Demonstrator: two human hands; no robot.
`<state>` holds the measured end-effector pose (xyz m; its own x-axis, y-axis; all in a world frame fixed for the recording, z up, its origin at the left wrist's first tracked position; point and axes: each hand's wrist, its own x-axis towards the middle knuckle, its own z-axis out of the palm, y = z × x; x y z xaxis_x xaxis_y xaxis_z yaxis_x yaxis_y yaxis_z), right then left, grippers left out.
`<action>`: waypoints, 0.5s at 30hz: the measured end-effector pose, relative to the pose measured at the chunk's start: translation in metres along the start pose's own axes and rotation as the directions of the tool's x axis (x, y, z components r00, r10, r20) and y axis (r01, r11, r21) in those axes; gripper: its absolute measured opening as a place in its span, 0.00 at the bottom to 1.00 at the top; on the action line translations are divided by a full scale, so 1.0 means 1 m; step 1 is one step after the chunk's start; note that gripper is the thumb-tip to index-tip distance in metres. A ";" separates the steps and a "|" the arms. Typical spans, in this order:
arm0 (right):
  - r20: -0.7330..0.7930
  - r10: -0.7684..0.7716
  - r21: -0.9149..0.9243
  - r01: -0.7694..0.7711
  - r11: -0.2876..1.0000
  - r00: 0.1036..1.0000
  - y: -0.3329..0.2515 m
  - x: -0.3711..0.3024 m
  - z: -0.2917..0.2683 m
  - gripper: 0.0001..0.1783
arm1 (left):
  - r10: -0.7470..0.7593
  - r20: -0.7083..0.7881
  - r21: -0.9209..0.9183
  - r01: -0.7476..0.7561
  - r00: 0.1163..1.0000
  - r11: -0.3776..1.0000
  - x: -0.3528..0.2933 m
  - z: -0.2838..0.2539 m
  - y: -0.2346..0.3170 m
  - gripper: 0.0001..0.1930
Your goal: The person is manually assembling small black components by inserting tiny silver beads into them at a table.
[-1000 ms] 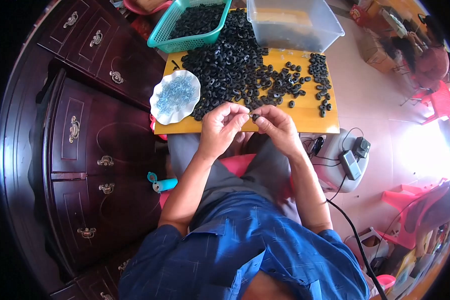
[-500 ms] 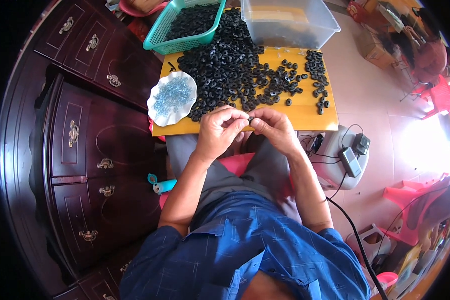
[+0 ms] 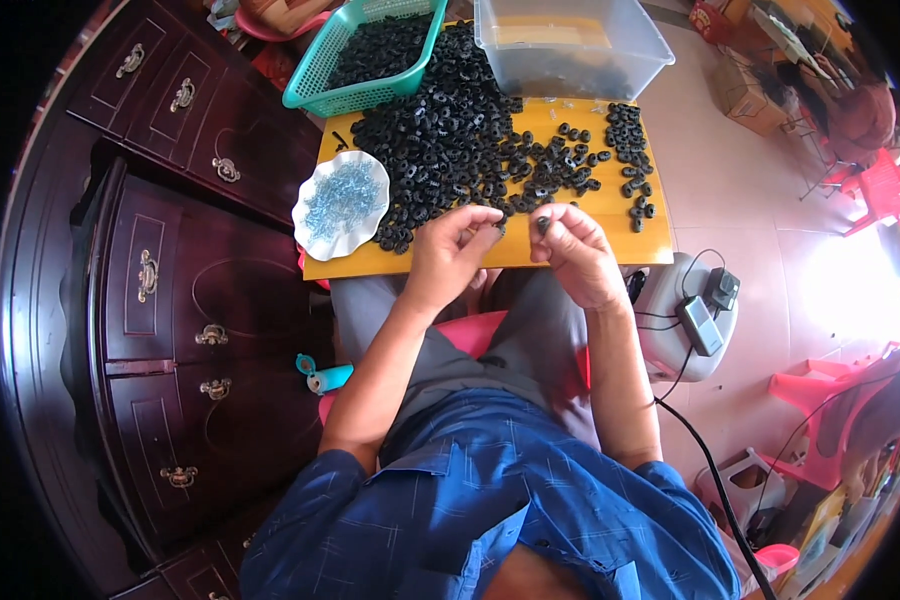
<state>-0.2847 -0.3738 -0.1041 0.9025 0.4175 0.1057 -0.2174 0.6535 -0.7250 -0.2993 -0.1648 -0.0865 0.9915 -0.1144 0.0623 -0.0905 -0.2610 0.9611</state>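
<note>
At the near edge of the yellow table (image 3: pixel 355 264), my right hand (image 3: pixel 582 262) pinches a small black oval plastic piece (image 3: pixel 543 225) between thumb and forefinger. My left hand (image 3: pixel 448 255) is closed in a pinch close by, a hand's width to the left. Something small and dark shows at its fingertips, too small to name. A big heap of similar black plastic pieces (image 3: pixel 435 130) lies just beyond both hands. Left of the heap, a white scalloped dish (image 3: pixel 303 222) holds many tiny clear-bluish bits (image 3: pixel 345 198).
A green basket (image 3: pixel 365 98) of black pieces and a clear plastic tub (image 3: pixel 580 80) stand at the far side. More black pieces (image 3: pixel 625 145) lie along the right edge. A dark wooden cabinet (image 3: pixel 240 220) is at the left; a grey stool with electronic devices (image 3: pixel 660 325) stands right.
My hands have come apart from where they met. The right hand has moved right and up with a black piece, while the left stays near its place.
</note>
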 end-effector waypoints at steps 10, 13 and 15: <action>-0.090 -0.166 0.132 0.177 0.975 0.982 -0.009 0.002 -0.013 0.10 | 0.278 0.201 0.714 -0.335 0.939 0.615 0.016 0.074 -0.018 0.44; -0.138 -0.181 0.090 0.194 0.977 0.974 -0.009 0.002 -0.009 0.12 | 0.262 0.204 0.728 -0.325 0.943 0.603 0.020 0.080 -0.027 0.44; -0.152 -0.184 0.095 0.199 0.975 0.971 -0.010 0.002 -0.011 0.12 | 0.270 0.212 0.721 -0.337 0.939 0.606 0.023 0.083 -0.027 0.44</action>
<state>-0.2770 -0.3860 -0.1041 0.9730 0.1891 0.1320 -0.0675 0.7807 -0.6213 -0.2821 -0.2400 -0.1330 0.8870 -0.3809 0.2610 -0.4561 -0.8104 0.3677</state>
